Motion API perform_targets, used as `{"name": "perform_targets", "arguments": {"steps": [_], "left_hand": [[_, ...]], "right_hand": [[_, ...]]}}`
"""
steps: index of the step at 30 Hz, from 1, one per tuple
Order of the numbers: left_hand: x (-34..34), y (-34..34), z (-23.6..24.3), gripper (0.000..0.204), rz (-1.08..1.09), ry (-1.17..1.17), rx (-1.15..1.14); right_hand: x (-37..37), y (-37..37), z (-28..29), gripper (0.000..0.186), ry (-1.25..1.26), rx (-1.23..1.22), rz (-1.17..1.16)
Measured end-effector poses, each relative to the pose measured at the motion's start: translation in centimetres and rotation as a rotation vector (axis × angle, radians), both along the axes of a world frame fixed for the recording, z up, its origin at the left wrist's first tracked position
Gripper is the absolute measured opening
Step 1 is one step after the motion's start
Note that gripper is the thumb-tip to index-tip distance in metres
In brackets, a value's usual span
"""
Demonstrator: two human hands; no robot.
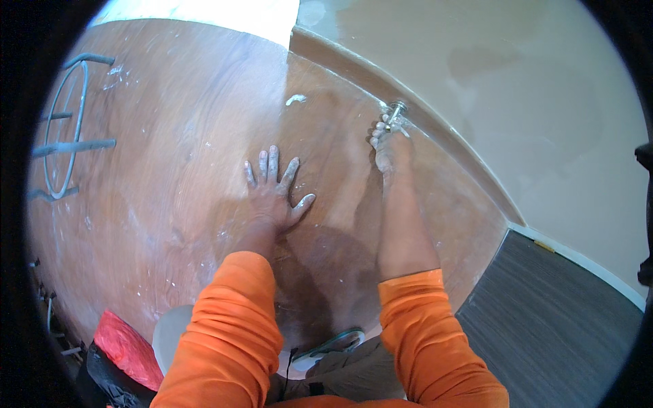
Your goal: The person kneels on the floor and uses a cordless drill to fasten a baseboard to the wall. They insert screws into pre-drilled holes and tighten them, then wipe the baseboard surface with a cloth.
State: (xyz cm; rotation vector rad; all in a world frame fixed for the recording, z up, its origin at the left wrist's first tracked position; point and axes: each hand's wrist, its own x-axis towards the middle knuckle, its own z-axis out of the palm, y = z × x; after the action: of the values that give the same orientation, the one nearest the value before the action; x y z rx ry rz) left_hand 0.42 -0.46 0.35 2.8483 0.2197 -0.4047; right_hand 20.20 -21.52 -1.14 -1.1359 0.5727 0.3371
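Note:
My left hand (pixel 275 187) lies palm-down with fingers spread on a brown wood-look surface (pixel 170 170) marked with pale smears, its fingertips coated in whitish residue. Farther forward and to the right, my right hand (pixel 388 143) is closed on a small shiny metal tool (pixel 395 115), its fingers also whitened. The tool's far end is at the foot of a brown skirting strip (pixel 462 156) along a pale wall; its exact shape is hard to make out. A small white blob (pixel 296 98) sits between and beyond my hands.
A metal frame with a loop (pixel 75 146) stands at the left. Red (pixel 126 340) and black (pixel 109 381) bags lie lower left. A dark grey wood-look panel (pixel 544 326) with a pale edge is at lower right. My sandalled foot (pixel 320 350) shows below.

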Motion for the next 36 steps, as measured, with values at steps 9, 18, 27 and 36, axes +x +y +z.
{"name": "perform_targets", "arguments": {"steps": [9, 18, 27, 36], "left_hand": [[-0.3, -0.1, -0.3, 0.086, -0.006, -0.063, -0.010], [-0.4, -0.4, -0.5, 0.086, -0.008, -0.085, 0.031], [-0.2, -0.5, 0.1, 0.086, -0.030, 0.008, 0.102], [0.1, -0.2, 0.8, 0.087, -0.031, 0.065, 0.092]], "right_hand": [[0.3, -1.2, 0.5, 0.018, 0.040, 0.082, 0.131], [0.8, -0.9, 1.1, 0.022, 0.097, 0.034, 0.149], [1.0, -1.5, 2.0, 0.018, 0.127, -0.214, 0.269], [1.2, -1.1, 1.9, 0.021, 0.090, -0.328, 0.229]]}}
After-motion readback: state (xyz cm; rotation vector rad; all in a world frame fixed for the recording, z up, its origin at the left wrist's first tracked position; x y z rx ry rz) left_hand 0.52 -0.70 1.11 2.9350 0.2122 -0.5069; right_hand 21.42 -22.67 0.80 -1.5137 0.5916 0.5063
